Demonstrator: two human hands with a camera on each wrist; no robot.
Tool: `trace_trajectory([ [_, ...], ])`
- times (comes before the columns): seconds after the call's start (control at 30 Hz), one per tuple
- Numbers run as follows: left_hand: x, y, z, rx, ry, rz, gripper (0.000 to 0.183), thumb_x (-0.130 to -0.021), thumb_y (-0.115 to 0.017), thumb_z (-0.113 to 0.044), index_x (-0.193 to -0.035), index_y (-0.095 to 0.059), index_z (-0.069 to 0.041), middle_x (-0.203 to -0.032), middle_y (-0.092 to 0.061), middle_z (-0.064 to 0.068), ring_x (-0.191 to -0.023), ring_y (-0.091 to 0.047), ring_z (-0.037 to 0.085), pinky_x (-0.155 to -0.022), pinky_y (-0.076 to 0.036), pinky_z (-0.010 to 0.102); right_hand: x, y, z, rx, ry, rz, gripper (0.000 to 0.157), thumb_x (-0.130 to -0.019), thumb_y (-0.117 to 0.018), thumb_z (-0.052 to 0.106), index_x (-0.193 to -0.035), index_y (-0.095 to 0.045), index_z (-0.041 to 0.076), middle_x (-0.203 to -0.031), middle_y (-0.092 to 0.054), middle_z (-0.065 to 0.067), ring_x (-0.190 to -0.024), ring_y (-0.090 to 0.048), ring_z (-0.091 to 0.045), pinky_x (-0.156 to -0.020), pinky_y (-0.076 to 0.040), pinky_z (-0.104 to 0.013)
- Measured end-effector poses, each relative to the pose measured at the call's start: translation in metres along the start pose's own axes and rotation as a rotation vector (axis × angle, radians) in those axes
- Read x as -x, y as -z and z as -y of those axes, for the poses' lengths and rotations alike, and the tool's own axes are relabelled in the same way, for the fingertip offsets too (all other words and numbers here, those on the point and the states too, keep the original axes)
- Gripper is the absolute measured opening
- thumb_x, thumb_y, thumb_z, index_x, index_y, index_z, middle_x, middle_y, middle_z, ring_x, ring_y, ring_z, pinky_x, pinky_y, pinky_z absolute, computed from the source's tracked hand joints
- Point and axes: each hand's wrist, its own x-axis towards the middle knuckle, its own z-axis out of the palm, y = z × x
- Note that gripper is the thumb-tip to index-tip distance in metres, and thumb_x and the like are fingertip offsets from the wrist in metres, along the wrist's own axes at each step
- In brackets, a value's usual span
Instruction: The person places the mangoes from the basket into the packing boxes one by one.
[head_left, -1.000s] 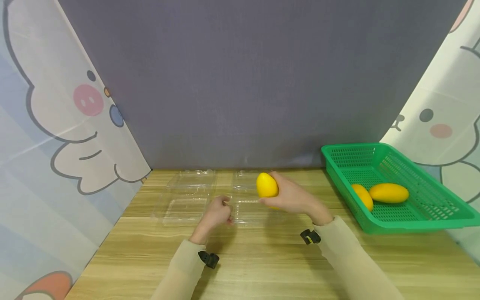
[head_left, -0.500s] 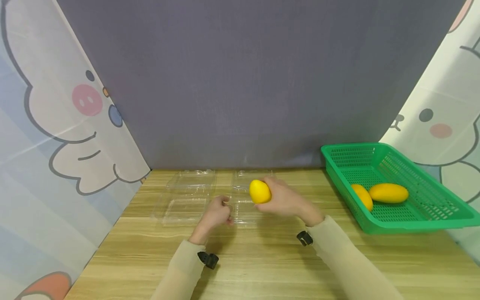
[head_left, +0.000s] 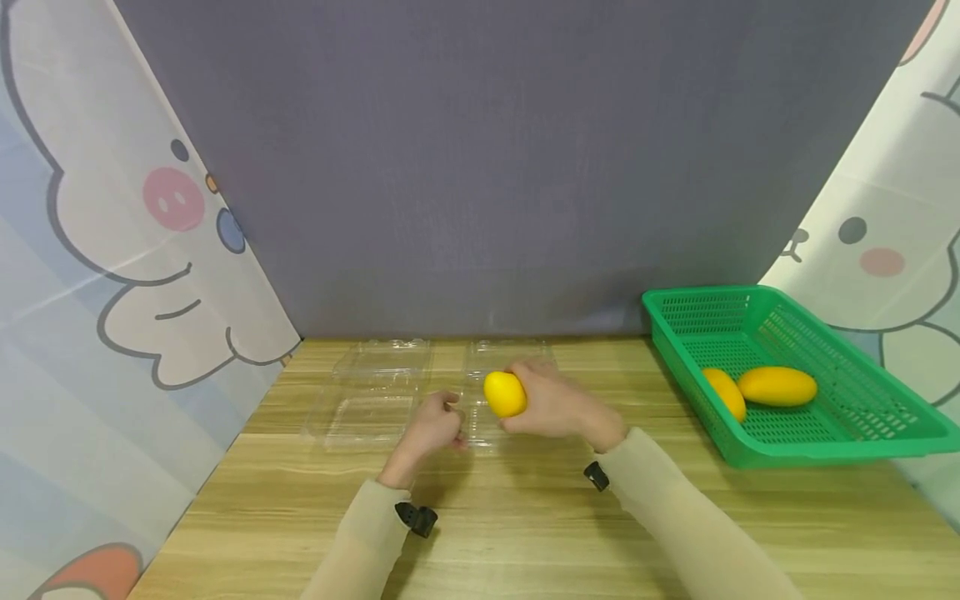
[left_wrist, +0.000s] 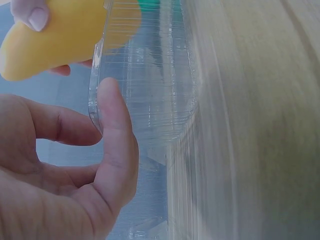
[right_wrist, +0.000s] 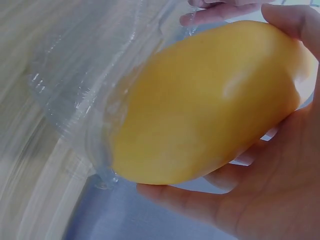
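My right hand (head_left: 551,400) grips a yellow mango (head_left: 505,394) over a clear plastic clamshell container (head_left: 483,432), fingers and thumb around its sides. In the right wrist view the mango (right_wrist: 200,105) is tilted, its lower end right at the container's rim. At that container's left edge, my left hand (head_left: 437,423) pinches the rim between thumb and finger, as the left wrist view shows of the container (left_wrist: 145,85). A second clear clamshell container (head_left: 371,417) lies unfolded to the left of my left hand.
A green perforated basket (head_left: 675,350) stands at the right, with two yellow mangoes (head_left: 777,387) in it. Behind the wooden table (head_left: 480,533) rises a grey panel (head_left: 480,167). Cartoon-printed sheets (head_left: 112,292) flank both sides.
My right hand has carried the mango left and slightly lower, nearer my left hand. The left hand has stayed at the container's edge, and the basket's mangoes have not moved.
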Motion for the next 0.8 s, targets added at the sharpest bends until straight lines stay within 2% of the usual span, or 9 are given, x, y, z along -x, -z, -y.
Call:
trace_trajectory([
  [0.33, -0.001, 0.0, 0.001, 0.011, 0.009, -0.009, 0.052, -0.092, -0.049, 0.003, -0.141, -0.041, 0.019, -0.102, -0.058, 0.03, -0.061, -0.064, 0.022, -0.06, -0.062, 0.035, -0.005, -0.005, 0.003, 0.016, -0.012, 0.056, 0.071, -0.074, -0.079, 0.044, -0.135, -0.054, 0.017, -0.133, -0.056, -0.007, -0.113, -0.054, -0.027, -0.087, -0.05, -0.047],
  [0.6, 0.0, 0.001, 0.001, 0.017, 0.006, -0.002, 0.052, -0.093, -0.049, 0.003, -0.142, -0.04, 0.019, -0.1, -0.057, 0.028, -0.06, -0.062, 0.02, -0.062, -0.062, 0.035, -0.01, -0.01, 0.001, 0.052, 0.017, 0.093, 0.062, -0.072, -0.078, 0.043, -0.127, -0.059, 0.022, -0.114, -0.058, 0.0, -0.096, -0.052, -0.02, -0.077, -0.046, -0.04],
  [0.8, 0.001, 0.001, 0.002, 0.008, 0.014, -0.002, 0.053, -0.092, -0.051, 0.001, -0.142, -0.042, 0.015, -0.1, -0.056, 0.024, -0.06, -0.059, 0.018, -0.065, -0.063, 0.036, -0.014, -0.013, 0.001, 0.069, 0.007, 0.118, 0.061, -0.072, -0.077, 0.043, -0.127, -0.058, 0.023, -0.109, -0.058, 0.002, -0.095, -0.052, -0.02, -0.076, -0.045, -0.04],
])
